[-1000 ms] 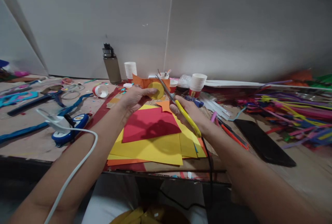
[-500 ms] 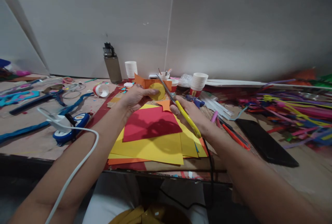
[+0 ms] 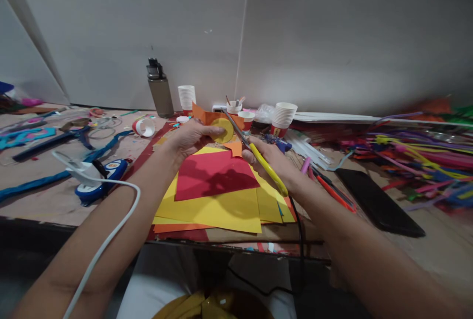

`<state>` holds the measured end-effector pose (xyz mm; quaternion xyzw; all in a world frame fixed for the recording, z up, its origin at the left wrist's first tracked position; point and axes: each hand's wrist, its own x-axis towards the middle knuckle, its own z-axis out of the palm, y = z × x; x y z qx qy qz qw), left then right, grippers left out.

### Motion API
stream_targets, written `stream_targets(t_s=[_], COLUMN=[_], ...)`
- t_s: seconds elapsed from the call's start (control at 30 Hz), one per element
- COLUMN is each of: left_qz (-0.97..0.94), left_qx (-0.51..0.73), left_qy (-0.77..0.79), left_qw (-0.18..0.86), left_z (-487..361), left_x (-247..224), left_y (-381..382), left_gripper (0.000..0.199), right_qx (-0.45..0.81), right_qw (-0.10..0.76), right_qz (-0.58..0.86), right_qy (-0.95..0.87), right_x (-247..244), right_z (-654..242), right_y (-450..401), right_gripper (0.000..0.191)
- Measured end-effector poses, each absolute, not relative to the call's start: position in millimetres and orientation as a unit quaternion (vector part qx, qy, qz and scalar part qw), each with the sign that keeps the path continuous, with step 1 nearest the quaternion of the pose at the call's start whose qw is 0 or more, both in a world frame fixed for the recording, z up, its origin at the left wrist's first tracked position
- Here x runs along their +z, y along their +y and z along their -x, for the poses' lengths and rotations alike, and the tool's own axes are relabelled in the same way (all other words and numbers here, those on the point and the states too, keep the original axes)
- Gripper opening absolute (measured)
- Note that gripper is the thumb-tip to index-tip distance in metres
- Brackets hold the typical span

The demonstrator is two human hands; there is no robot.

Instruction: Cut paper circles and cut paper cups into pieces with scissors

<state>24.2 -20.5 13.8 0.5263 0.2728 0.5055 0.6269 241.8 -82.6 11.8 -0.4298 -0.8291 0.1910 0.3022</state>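
The left fingers (image 3: 213,130) pinch a round yellow disc (image 3: 227,134) against bent orange paper (image 3: 207,115); the right fingers (image 3: 249,157) grip scissors (image 3: 266,168) with yellow handles.

Can see a cluttered table (image 3: 40,211), bearing a bottle (image 3: 160,98) and stacked cups (image 3: 186,97) at the back, a tipped cup (image 3: 145,127), blue ribbon (image 3: 46,180) and power strip (image 3: 87,193) at left, coloured sheets (image 3: 210,210) midway, a phone (image 3: 380,204) and blurred bright strands (image 3: 424,161) at right
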Motion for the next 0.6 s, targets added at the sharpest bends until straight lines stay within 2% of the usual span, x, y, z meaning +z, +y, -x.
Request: stream_targets(t_s=[0.23,0.43,0.6], left_qz=[-0.543,-0.551,-0.554], left_qx=[0.484,0.467,0.463], left_qy=[0.293,0.304,0.314], left_qw=[0.620,0.621,0.617], left_z=[-18,-13,-9], left_x=[17,19,17], left_y=[-20,-20,-18], left_gripper=[0.031,0.040,0.039], right_qx=[0.183,0.191,0.196], right_qw=[0.273,0.284,0.279], right_qz=[0.439,0.416,0.405], right_qy=[-0.837,-0.842,-0.848], right_x=[12,11,12], right_z=[-241,-241,-241], right_y=[-83,-84,-85], right_gripper=[0.029,0.032,0.030])
